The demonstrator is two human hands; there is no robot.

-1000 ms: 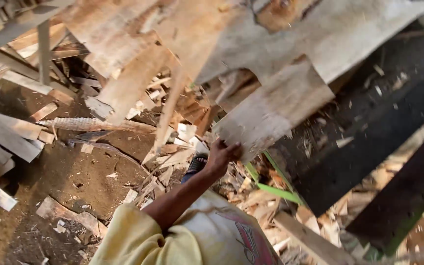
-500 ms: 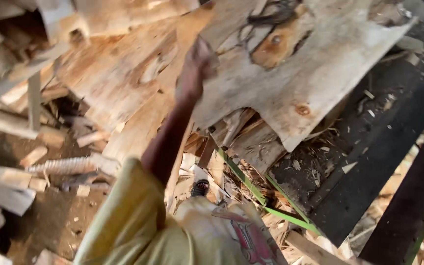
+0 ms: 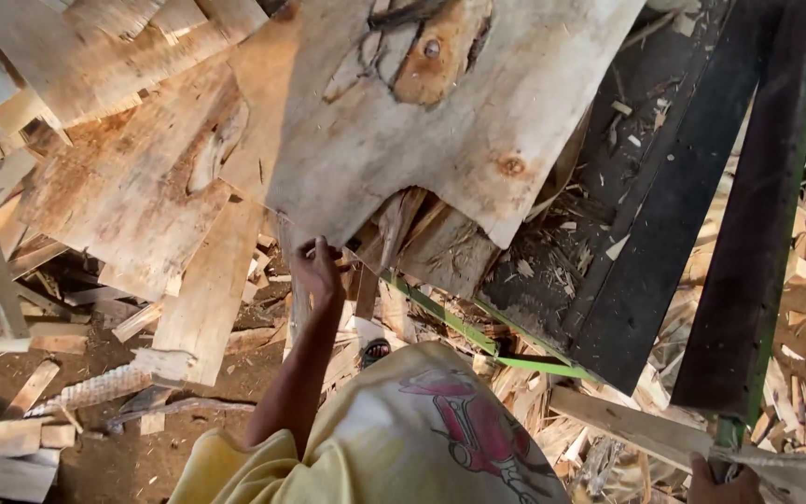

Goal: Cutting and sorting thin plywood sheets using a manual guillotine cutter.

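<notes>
My left hand (image 3: 315, 268) reaches forward from a yellow sleeve and closes on the lower edge of a large thin wood veneer sheet (image 3: 440, 103) with knots and a dark patch. The sheet lies tilted over a heap of other veneer sheets (image 3: 132, 187) and splintered strips. Only part of my right hand (image 3: 718, 483) shows at the bottom right corner. It rests by a pale wooden slat (image 3: 627, 425) and the foot of a green metal frame (image 3: 726, 431); its grip is cut off by the frame edge.
A dark machine bed with green-edged black rails (image 3: 748, 233) runs down the right side, littered with chips. Green straps (image 3: 478, 331) cross below the sheet. Offcuts and boards (image 3: 207, 299) cover the dirt floor (image 3: 95, 467) on the left.
My left hand rose from the scrap pile up to the veneer sheet, then came down to grip its lower edge. The view shifted so the sheet now fills the top centre.
</notes>
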